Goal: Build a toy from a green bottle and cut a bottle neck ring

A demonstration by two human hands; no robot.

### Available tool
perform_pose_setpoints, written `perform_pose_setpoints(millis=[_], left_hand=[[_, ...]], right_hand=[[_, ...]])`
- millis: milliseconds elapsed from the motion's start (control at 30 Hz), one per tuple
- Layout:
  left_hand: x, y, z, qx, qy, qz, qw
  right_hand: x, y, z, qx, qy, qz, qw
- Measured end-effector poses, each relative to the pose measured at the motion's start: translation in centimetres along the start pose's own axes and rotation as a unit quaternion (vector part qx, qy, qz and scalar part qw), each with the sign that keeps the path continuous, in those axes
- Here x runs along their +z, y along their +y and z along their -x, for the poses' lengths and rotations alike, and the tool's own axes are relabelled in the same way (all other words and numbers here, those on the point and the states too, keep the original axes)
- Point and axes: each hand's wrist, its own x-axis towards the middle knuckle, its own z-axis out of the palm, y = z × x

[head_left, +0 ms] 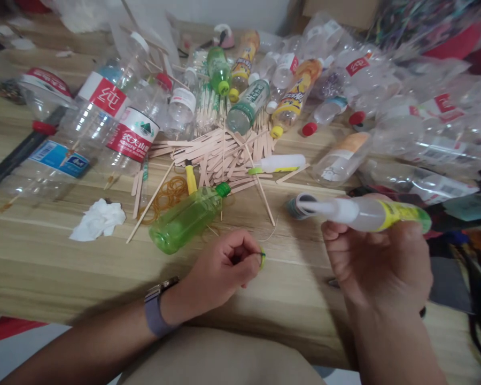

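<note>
My right hand (pixel 385 262) is closed around a glue bottle (pixel 369 215) with a yellow-green label, held above the table with its white nozzle pointing left. My left hand (pixel 228 262), with a watch on the wrist, pinches a small green bottle cap (pixel 263 258) just over the tabletop; the fingers partly cover it. Beyond that hand a green plastic bottle (pixel 186 219) lies on its side, its neck toward the upper right. Behind the glue nozzle sits a small open round container (pixel 297 207). A second glue bottle (pixel 282 163) lies on the wooden sticks.
Loose craft sticks (pixel 208 152) and rubber bands (pixel 170 195) lie mid-table near a yellow-handled tool (pixel 191 177). Crumpled tissue (pixel 98 219) is at left. Clear plastic bottles (pixel 132 133) crowd the left, and more bottles (pixel 420 115) are heaped at right. Thin skewers (pixel 260 187) cross the middle.
</note>
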Motion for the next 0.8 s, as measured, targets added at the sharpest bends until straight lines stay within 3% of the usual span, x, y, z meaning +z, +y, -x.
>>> perform_pose_setpoints(millis=[233,367,433,567,800], left_hand=[[0.0,0.3,0.1,0.020,0.011,-0.041,0.999],[0.2,0.4,0.1,0.026,0.016,-0.047,0.998],[0.3,0.4,0.2,0.029,0.012,-0.048,0.998],[0.4,0.3,0.4,0.039,0.004,-0.050,0.998],[0.5,0.4,0.3,0.033,0.012,-0.021,0.999]], right_hand=[[-2.8,-0.9,-1.1,0.098,-0.063,0.018,0.993],[-2.8,-1.5,0.0,0.100,-0.040,0.012,0.994],[-3.1,-1.5,0.6,0.087,-0.005,0.053,0.995],[-4.6,-0.6,0.2,-0.003,0.058,0.153,0.986],[-6.4,1.3,-3.2,-0.042,0.038,0.318,0.946]])
